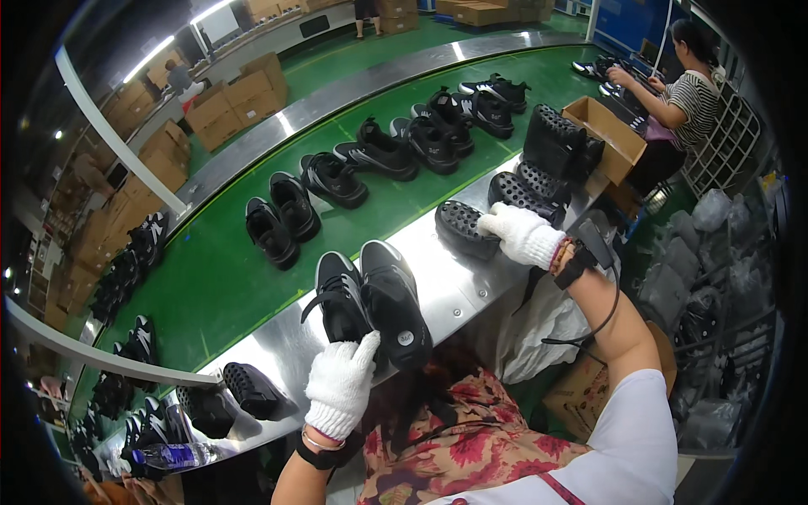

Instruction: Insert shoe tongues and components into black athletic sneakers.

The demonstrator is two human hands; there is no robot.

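In a white knitted glove, my left hand (341, 383) is closed at the heel of a black sneaker (338, 295) with a light-grey toe edge and a loose strap. Its mate (392, 307), with a round white sticker at the heel, stands right beside it on the metal ledge. My right hand (523, 236), also gloved, is closed on the near end of a black shoe-shaped piece (465, 227) dotted with round holes. Similar dotted pieces (530, 194) lie just beyond that hand. The undersides of my fingers are hidden.
A green conveyor belt (210, 252) carries several black sneakers (332, 178) beyond the ledge (286, 353). An open carton (606, 139) stands at right, near a co-worker (694, 101). A bottle (177, 455) and dark shoes lie at left. Grey plastic-wrapped items (707, 295) pile up at right.
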